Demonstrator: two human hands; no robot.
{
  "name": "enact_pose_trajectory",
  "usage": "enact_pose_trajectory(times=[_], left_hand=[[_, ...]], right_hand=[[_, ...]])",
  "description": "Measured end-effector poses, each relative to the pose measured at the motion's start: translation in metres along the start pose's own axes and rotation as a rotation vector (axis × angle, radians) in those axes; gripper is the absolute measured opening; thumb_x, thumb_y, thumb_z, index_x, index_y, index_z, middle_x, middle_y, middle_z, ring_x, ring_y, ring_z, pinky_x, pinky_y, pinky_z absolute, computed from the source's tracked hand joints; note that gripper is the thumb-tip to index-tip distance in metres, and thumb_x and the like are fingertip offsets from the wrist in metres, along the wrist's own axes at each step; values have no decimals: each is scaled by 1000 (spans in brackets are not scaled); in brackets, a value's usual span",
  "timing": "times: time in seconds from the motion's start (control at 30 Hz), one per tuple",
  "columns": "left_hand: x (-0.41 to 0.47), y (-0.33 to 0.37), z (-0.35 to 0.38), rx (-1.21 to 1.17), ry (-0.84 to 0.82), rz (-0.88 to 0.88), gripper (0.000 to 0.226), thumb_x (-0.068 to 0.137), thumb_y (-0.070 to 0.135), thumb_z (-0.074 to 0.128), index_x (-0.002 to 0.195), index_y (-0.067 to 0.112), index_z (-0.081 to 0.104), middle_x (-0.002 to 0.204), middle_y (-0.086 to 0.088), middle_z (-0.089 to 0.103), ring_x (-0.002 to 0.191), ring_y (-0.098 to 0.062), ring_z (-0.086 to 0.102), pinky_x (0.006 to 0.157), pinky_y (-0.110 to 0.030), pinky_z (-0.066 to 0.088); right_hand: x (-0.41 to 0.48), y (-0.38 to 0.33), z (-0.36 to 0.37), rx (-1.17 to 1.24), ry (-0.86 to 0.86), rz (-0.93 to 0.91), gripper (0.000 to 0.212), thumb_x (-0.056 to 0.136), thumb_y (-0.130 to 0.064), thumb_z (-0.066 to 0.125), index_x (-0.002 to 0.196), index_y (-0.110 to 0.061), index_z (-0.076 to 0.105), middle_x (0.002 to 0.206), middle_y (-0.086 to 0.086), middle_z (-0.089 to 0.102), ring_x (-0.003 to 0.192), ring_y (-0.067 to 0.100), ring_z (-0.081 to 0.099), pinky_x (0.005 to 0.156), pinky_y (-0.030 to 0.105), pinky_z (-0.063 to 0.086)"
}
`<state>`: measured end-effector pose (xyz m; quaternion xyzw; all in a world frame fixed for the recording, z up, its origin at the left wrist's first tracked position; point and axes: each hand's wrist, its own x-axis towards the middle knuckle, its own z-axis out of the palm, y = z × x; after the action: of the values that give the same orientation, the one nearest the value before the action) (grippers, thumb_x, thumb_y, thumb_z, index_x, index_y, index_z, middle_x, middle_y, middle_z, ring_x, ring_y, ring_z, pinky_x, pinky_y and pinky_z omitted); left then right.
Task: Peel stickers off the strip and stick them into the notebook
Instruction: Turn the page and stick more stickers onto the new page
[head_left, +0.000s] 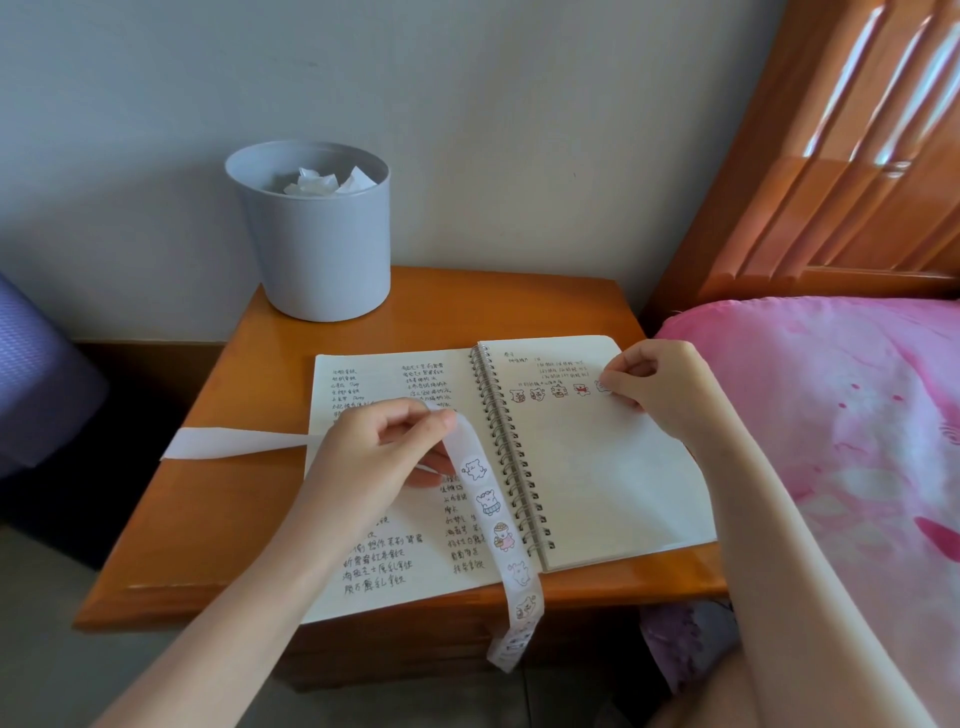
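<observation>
grip, left hand (382, 449): pinching the sticker strip (488, 499) between thumb and fingers above the left page, lifting it clear of the paper.
grip, right hand (657, 387): fingertips curled down onto a sticker (602, 386) at the end of a row on the right page; it looks pressed flat, not pinched, though the fingers hide most of it.
why held so: the strip is likely kept raised so its next sticker stays within reach while the other hand presses; the pressing probably seats the adhesive.
strip, where: it runs from the left hand down across the lower left page, over the table (218, 530) edge, and hangs curled below; its bare backing tail trails left across the wood.
strip, look: white glossy ribbon with small round cartoon-animal stickers in a line, one after another.
notebook (597, 483): spiral-bound, lying open; the left page is full of handwriting, the right has a few written lines and a row of four stickers (548, 392) beside the pressed one.
progress, judged: midway, with many stickers left on the strip.
bin (311, 244): grey, behind the notebook, holding crumpled paper.
</observation>
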<state>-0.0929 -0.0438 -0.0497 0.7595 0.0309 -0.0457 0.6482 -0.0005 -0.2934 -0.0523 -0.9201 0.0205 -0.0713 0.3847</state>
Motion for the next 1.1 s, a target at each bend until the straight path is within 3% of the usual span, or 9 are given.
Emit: enact_pose_trajectory(times=[0.3,0.5,0.67,0.83,1.0,1.1], left_hand=[[0,0,1,-6,0,-5,17,92,19,59,88,11,73,78,-2,76,72,-12,72,63,-18,58],[0,-1,0,-6,-3,-7,17,92,19,59,88,11,73,78,-3,76,72,-11,72,63,-17,57],[0,0,0,1,-3,-6,18,92,20,58,88,12,73,78,-2,76,73,-11,72,63,-18,58],[-1,0,0,1,-4,-8,17,92,20,58,88,11,73,78,-2,76,72,-11,72,63,-17,58],[-3,5,-1,-43,7,-7,17,92,20,58,88,12,72,76,-5,75,64,-13,71,56,-20,57],[-4,9,-2,-101,38,19,15,92,19,58,87,11,71,71,-7,73,57,-14,69,50,-20,55]], right_hand=[[-2,2,1,-38,27,4,10,78,-14,75,82,-13,65,71,-1,58,60,10,50,50,18,35],[1,5,0,-77,115,43,17,84,-10,67,100,-8,61,89,5,59,70,12,50,51,8,35],[0,1,4,-63,99,75,23,77,-23,76,91,-12,62,82,1,57,74,17,52,55,23,38],[0,0,5,-113,140,81,10,84,-13,68,92,-12,64,91,4,59,82,19,53,69,28,41],[-8,-13,3,29,173,-20,3,85,-15,65,86,-13,64,82,3,66,68,13,57,59,22,43],[-29,-41,10,222,-21,-116,8,88,-18,63,84,-12,65,69,-2,67,52,4,54,49,20,43]])
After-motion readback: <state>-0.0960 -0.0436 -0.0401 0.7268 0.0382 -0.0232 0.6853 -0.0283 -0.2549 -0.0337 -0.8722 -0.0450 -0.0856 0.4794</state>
